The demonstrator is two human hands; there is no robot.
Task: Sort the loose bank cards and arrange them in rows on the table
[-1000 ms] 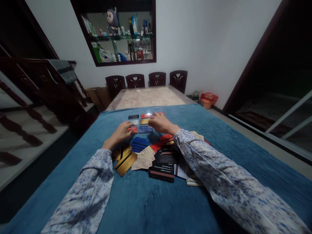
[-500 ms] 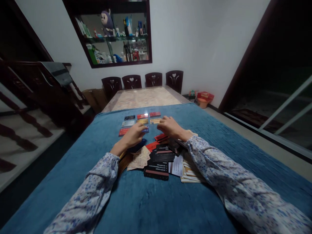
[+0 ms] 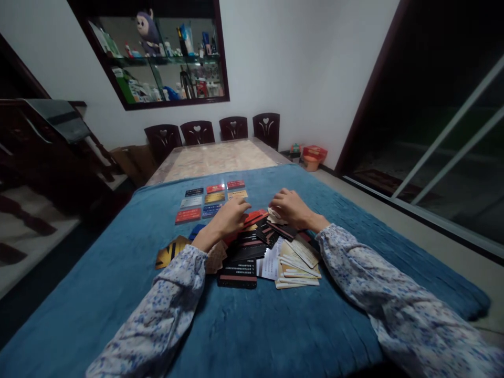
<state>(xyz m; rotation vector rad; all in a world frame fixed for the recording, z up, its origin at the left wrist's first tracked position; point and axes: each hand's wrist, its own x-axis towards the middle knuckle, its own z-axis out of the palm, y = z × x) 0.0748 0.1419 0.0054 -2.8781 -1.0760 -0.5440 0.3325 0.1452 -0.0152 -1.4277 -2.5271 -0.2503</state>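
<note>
My left hand [image 3: 229, 218] hangs over the left part of a loose pile of cards, fingers bent together near a red card [image 3: 255, 217]. Whether anything is between those fingertips is hidden. At the pile's far right edge, my right hand [image 3: 292, 208] has its fingers curled at a pale card [image 3: 274, 215]. Black cards [image 3: 237, 274] with printed lines overlap in the middle. Cream cards [image 3: 299, 270] fan out on the right, and a gold-and-black card [image 3: 172, 252] lies by my left wrist. Beyond the pile, cards lie in neat rows, including a blue card [image 3: 211, 211] and a silver card [image 3: 191, 202].
A blue cloth [image 3: 118, 273] covers the near part of the table, with the bare stone-look tabletop [image 3: 220, 155] beyond. Dark chairs [image 3: 232, 129] stand at its far end. A stair railing is on the left, a sliding door on the right.
My left hand has left the blue card in the rows and come back over the pile. My right hand has moved away from the rows to the pile's right edge. The view has swung right.
</note>
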